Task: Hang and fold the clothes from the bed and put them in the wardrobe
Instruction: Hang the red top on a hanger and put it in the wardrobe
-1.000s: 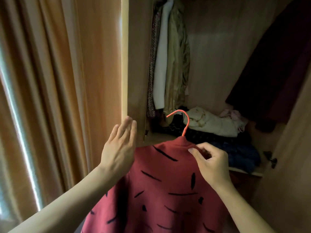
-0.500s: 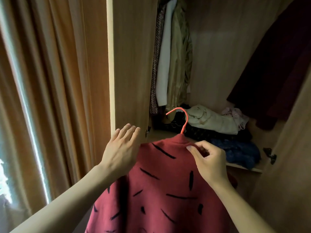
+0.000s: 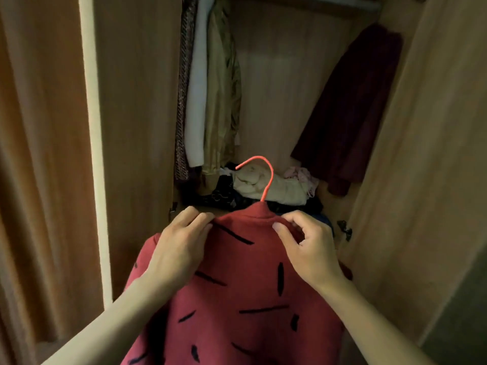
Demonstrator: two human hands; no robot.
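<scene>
1. Head view, the scene: a person stands at an open light-wood wardrobe [image 3: 284, 83]. They hold a red knit sweater with short black dashes [image 3: 237, 299] in front of its opening, low and close to the body. The sweater sits on a coral-pink hanger [image 3: 266, 177], and only the hanger's hook shows, standing clear above the collar.

2. Head view, the hands: the right hand [image 3: 308, 248] pinches the fabric just right of the collar between thumb and curled fingers. The left hand [image 3: 179, 248] lies on the left shoulder with its fingers together and the tips bent at the shoulder edge. Its thumb is hidden, so I cannot tell whether it grips or only steadies.

3. Head view, the step: this looks like the hanging step. The sweater is already on the hanger but not yet on the pale bar that seems to be the rail [image 3: 342, 3], which is well above.

4. Next move, as a judgement: lift the hook to the rail, aiming for the gap between the olive-gold hanging garment [image 3: 224, 101] and the dark maroon hanging garment [image 3: 350, 114]. The hook may need a turn so that it crosses the bar.

5. Orientation: the sweater's long axis runs vertically, with the collar up and the hem out of frame below. Its shoulders run left to right and its broad face is toward the camera. The hook stands upright and its open end curls to the left.
</scene>
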